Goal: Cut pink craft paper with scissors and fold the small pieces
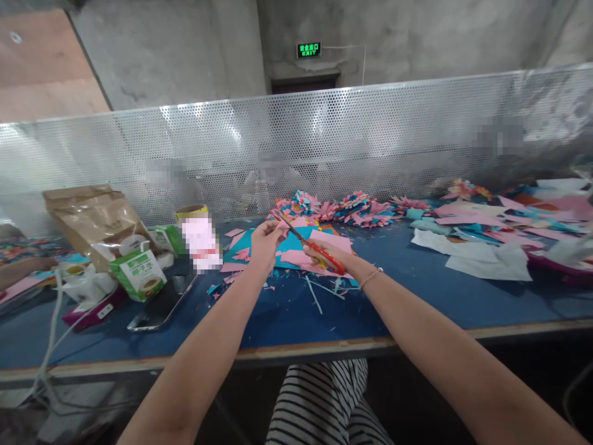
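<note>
My left hand (267, 240) pinches a small piece of pink paper (283, 227) above the middle of the blue table. My right hand (327, 252) is wrapped round red-handled scissors (334, 263), whose blades point up and left to the paper at my left fingertips. Whether the blades touch the paper is too small to tell. Under both hands lie teal sheets (296, 240) and pink sheets (301, 258), with small scraps and thin pale strips around them. Just behind sit piles of pink and blue cut-paper flowers (359, 209).
At the left stand a brown paper bag (104, 222), a green box (139, 274), a phone (162, 304), a magenta tissue box (95, 314) and a white cable. Paper pieces (486, 253) cover the right side. A perforated metal screen (370, 142) rises behind; another person's hand is far left.
</note>
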The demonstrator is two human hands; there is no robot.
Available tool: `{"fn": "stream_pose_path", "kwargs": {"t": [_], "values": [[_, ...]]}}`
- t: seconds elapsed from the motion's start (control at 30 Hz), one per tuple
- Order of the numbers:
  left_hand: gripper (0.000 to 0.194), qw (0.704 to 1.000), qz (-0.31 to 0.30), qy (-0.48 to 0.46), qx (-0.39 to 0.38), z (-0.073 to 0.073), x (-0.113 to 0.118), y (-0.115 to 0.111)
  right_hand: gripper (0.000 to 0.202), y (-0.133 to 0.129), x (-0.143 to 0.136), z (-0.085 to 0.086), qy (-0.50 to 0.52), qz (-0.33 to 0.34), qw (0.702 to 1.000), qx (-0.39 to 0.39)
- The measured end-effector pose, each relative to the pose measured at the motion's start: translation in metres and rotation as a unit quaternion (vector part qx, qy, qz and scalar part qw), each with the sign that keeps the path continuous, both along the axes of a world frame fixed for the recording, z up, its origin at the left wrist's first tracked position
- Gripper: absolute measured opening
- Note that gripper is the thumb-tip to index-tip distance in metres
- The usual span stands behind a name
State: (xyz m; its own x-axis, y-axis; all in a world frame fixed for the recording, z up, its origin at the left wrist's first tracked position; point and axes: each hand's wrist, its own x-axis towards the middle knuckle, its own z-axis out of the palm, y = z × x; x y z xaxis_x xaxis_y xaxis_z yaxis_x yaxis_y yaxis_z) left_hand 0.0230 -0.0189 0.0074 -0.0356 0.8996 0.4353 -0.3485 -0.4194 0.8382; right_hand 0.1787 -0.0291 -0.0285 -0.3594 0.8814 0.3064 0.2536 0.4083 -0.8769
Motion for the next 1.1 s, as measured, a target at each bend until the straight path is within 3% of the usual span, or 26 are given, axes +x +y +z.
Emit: {"fn": "stream_pose_path", "kwargs": {"t": [0.13, 0.4, 0.6, 0.77, 0.97, 1.1], "values": [[0.013, 1.0, -0.001, 0.018, 0.001, 0.001, 0.0, -0.002, 0.029, 0.0, 0.001, 0.0, 0.023, 0.031, 0.995, -0.089], [0.012, 1.0, -0.004, 0.005, -0.008, 0.001, 0.001, 0.0, 0.025, 0.009, 0.003, -0.005, 0.049, 0.047, 0.991, -0.114], [0.012, 1.0, -0.004, 0.005, -0.014, 0.001, 0.0, 0.0, 0.031, 0.008, 0.002, -0.006, 0.013, 0.037, 0.998, -0.053], [0.01, 1.0, -0.018, -0.004, -0.015, 0.003, 0.0, -0.002, 0.033, 0.007, 0.004, -0.005, -0.072, -0.013, 0.996, 0.06], [0.013, 0.998, -0.03, -0.051, -0.031, 0.002, 0.001, 0.0, 0.03, -0.009, 0.002, 0.011, -0.172, -0.085, 0.97, 0.146], [0.014, 0.996, -0.039, -0.066, -0.037, -0.001, 0.0, 0.004, 0.027, -0.016, 0.001, 0.017, -0.188, -0.092, 0.963, 0.168]]}}
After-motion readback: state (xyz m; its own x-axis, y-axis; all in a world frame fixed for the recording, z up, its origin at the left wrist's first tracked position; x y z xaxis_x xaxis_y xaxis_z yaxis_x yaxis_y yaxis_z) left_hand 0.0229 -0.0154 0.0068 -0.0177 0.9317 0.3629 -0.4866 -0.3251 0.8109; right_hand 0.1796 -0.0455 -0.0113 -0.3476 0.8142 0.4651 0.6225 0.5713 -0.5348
